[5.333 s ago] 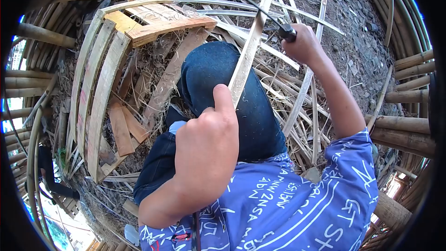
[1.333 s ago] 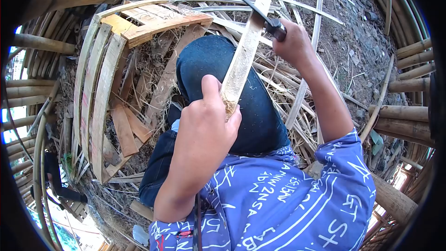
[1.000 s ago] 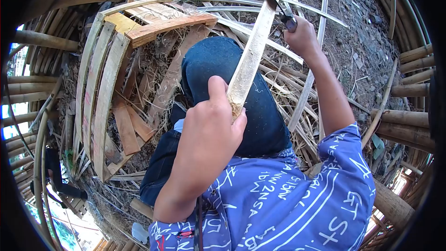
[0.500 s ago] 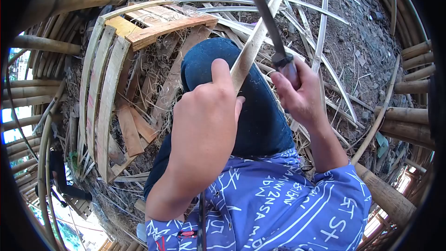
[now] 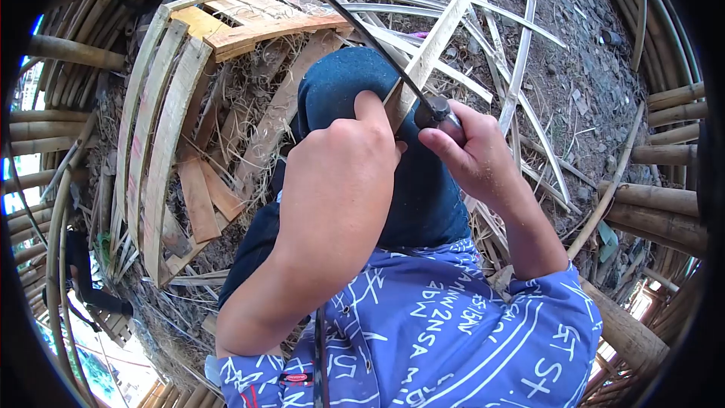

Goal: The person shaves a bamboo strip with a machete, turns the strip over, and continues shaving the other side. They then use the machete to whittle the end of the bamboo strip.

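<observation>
My left hand (image 5: 340, 181) grips the near end of a long pale bamboo strip (image 5: 445, 26), which slants up and away to the right above my knee in blue jeans (image 5: 340, 83). In my right hand (image 5: 472, 155) is the handle of a long curved knife (image 5: 355, 26). The knife's blade lies against the strip just beyond my left thumb, and the two hands are close together.
Curved bamboo slats (image 5: 162, 128) and wooden planks (image 5: 264, 26) lie on the ground to the left. Thin split strips (image 5: 521, 60) are scattered over the dirt ahead. Thick bamboo poles (image 5: 657, 204) ring the spot on both sides.
My right hand has pulled the knife back from far up the strip to right beside my left hand. The blade has swung from upright to slanting left.
</observation>
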`<state>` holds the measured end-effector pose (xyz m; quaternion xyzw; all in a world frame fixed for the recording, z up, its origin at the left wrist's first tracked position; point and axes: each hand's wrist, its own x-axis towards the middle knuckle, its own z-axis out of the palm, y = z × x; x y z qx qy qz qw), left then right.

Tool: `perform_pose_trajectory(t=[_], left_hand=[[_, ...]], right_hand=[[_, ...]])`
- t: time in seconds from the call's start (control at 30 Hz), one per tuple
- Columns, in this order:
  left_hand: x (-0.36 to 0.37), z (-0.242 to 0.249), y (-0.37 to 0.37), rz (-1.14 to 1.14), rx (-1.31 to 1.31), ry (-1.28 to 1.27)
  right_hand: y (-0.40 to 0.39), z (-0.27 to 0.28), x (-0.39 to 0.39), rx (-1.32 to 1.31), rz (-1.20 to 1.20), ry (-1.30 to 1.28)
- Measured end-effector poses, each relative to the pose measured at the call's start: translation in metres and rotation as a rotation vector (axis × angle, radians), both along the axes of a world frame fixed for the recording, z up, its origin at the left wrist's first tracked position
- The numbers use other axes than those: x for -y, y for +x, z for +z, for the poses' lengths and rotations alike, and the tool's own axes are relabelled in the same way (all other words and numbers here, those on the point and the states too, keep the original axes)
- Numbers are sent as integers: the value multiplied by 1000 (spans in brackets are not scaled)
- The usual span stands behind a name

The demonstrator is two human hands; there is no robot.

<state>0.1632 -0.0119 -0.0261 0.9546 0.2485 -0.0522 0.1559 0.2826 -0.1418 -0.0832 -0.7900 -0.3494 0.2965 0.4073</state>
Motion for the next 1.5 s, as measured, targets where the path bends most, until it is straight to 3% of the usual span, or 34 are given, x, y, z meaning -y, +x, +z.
perform_pose_trajectory(t=[0.2,0.27,0.3,0.47,0.57,0.93,1.0,1.23,1.5], left_hand=[[2,-1,-4,-73,28,127],[4,0,-4,-78,21,143],[5,0,-3,-84,-5,202],[15,-3,-2,-68,-10,291],[16,-9,-3,-73,20,306],[18,-13,-5,-108,43,413],[17,-13,-5,-108,62,406],[19,-6,-9,-109,34,412],[17,-7,-5,-116,36,371]], right_hand=[[16,-14,-5,105,-73,-36],[27,-22,-7,239,-99,71],[31,-19,-7,128,-142,-38],[20,-2,3,43,-139,8],[-3,14,11,-247,-117,-50],[-4,28,4,-66,9,-120],[0,30,3,93,67,-159],[43,-12,6,221,-78,-171],[51,-21,6,184,-87,-192]])
